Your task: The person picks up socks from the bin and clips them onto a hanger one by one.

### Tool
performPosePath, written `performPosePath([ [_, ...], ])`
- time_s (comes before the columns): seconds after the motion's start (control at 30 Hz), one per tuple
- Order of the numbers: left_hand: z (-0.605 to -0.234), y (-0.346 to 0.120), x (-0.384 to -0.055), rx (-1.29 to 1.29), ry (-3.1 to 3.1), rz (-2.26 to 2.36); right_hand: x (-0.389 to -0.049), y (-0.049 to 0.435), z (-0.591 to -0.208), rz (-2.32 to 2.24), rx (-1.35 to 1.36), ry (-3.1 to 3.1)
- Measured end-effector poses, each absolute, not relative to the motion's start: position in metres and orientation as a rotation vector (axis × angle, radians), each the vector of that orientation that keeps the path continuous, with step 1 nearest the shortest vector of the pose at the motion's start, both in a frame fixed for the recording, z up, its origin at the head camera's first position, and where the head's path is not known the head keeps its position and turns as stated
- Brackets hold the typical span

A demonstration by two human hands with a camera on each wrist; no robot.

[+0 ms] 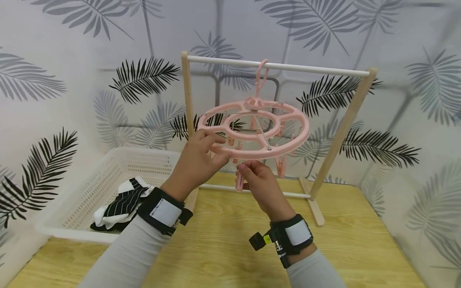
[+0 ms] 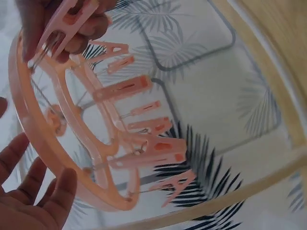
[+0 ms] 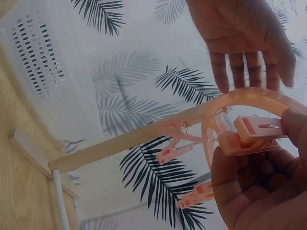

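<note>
A pink round clip hanger (image 1: 277, 152) hangs by its hook from the white bar (image 1: 317, 69) of a wooden-sided rack. My left hand (image 1: 201, 160) is at the near left of the ring; in the left wrist view its loosely spread fingers (image 2: 62, 187) lie against the rim. Below the front rim, my right hand (image 1: 264, 186) pinches a pink clothespin (image 1: 239, 182) between thumb and fingers. The right wrist view shows this clothespin (image 3: 256, 128) close up, held near the ring. Several other pink clothespins (image 2: 160, 148) dangle under the hanger.
On the left, a white perforated plastic basket (image 1: 72, 236) holds black-and-white striped cloth items (image 1: 124, 204). The rack's right post (image 1: 342, 132) and wooden foot (image 1: 316, 212) stand on the wood-grain table (image 1: 216, 248). Leaf-patterned sheeting (image 1: 144, 40) covers the wall behind.
</note>
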State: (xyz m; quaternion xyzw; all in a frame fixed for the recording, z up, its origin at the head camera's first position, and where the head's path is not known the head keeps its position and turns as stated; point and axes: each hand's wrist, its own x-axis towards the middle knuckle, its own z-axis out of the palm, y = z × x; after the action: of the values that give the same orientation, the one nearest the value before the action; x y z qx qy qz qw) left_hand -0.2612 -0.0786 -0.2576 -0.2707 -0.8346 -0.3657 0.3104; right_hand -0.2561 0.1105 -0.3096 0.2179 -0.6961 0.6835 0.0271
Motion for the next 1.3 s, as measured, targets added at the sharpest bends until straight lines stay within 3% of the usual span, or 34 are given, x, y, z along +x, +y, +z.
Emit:
performPosePath([
  [0.27,-0.28,-0.121,-0.288,-0.4,-2.262,-1.269,-0.255,0.113,-0.315,2.081,0.574,-2.203],
  [0.5,-0.314,-0.187,-0.308,-0.33,-2.515,-1.04,-0.255,0.119,-0.32,2.074,0.539,-2.242],
  [0.77,-0.316,-0.261,-0.309,-0.153,-2.661,-0.804,-0.253,0.122,-0.323,2.092,0.57,-2.223],
  [1.1,-0.362,-0.278,-0.322,-0.078,-3.109,-0.281,-0.251,0.126,-0.321,2.103,0.558,-2.212],
  [1.3,-0.387,-0.275,-0.324,0.07,-3.209,-0.272,-0.252,0.13,-0.318,2.078,0.529,-2.232],
])
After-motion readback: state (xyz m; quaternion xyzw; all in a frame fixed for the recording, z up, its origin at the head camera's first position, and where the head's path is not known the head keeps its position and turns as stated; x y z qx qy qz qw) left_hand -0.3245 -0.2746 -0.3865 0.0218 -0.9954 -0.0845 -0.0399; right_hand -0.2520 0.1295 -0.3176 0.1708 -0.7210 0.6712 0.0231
